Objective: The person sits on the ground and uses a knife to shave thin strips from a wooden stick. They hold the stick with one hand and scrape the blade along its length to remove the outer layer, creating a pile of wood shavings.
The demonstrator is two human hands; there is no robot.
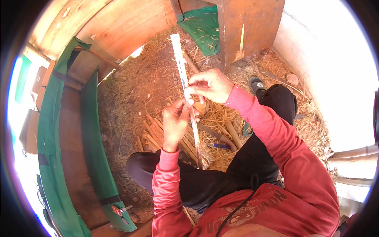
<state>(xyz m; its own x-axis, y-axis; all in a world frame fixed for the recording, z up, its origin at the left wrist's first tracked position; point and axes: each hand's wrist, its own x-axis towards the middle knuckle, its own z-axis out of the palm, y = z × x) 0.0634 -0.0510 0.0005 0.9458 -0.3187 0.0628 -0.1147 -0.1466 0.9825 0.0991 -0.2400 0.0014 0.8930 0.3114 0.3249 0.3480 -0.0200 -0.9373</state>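
A long, narrow pale strip (179,59), which looks like split bamboo or wood, stands slanted in front of me, its wide end away and its thin end by my lap. My left hand (175,124) is closed around its middle, thumb on top. Just above and to the right, my right hand (213,85) pinches the strip between thumb and fingers. Whether the right fingers also hold something small cannot be made out. Below the hands lie several split sticks (155,132) in a loose pile. A dark curved tool (217,135) rests among shavings to their right.
Straw and shavings cover the dirt floor (130,98). A blue object (219,146) lies near my crossed legs. To the left stands a wooden frame with green cloth (51,134); a wooden cabinet (248,31) stands ahead, and a white wall (327,59) rises on the right.
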